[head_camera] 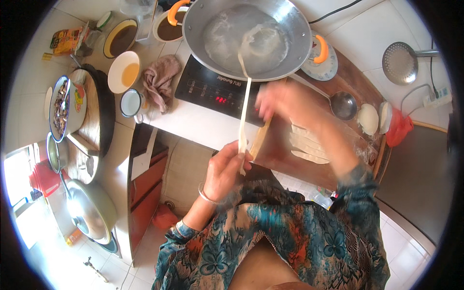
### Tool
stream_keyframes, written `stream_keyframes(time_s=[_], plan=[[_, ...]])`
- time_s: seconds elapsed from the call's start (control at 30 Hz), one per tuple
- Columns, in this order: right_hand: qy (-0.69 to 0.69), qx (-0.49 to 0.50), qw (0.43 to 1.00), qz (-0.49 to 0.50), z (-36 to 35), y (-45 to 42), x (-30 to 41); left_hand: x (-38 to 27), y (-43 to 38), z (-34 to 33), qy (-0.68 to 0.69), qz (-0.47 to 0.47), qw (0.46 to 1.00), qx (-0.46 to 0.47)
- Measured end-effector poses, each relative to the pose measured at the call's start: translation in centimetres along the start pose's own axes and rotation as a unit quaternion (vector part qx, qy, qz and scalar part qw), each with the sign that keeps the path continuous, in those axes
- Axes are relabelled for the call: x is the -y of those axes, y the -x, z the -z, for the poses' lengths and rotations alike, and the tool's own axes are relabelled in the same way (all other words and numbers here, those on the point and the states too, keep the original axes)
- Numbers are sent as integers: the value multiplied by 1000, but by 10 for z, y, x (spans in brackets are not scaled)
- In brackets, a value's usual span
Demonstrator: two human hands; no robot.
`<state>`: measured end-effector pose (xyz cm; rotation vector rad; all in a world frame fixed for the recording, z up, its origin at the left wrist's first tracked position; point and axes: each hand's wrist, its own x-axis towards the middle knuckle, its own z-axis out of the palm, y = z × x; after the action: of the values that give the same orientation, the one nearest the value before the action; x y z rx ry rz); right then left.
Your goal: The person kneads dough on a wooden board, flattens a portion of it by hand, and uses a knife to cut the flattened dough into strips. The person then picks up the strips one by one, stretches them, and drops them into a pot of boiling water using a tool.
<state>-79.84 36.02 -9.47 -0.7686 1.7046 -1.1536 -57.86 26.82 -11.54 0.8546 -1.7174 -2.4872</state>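
Note:
My left hand (226,159) grips the lower end of a long pale dough strip (246,105). The strip stretches up over the near rim of a wide grey wok (197,54), and its far end lies in the hot, cloudy water (224,40). Blurred by motion, my right hand (277,98) hangs just right of the strip, below the rim; whether its fingers hold anything cannot be made out. Under my right forearm, several flat dough strips (308,145) lie side by side on a brown wooden board (279,156).
The wok sits on a lit Joyoung induction cooker (203,90). Left of it are a crumpled cloth (161,79), an enamel mug (131,103) and a bowl of yellow liquid (127,72). A ladle (342,105) and a dough lump (368,119) rest at right.

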Motion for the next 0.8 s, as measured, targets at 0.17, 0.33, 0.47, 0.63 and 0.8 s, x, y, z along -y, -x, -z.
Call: stream_keyframes(time_s=[0.17,0.33,0.47,0.63,0.8], plan=[[-267,31,962,-52,-68,47,-23,-7,-5,-5,7,-3,1000,28],[-295,-125,947,16,-74,33,-18,2,-7,4,-49,2,998,44],[-391,-143,909,-8,-66,28,-14,10,-4,10,-45,23,997,52],[-368,-157,916,19,-66,25,-17,25,2,17,0,9,999,33],[-339,-303,886,92,-43,9,-10,35,8,28,-85,-12,995,53]])
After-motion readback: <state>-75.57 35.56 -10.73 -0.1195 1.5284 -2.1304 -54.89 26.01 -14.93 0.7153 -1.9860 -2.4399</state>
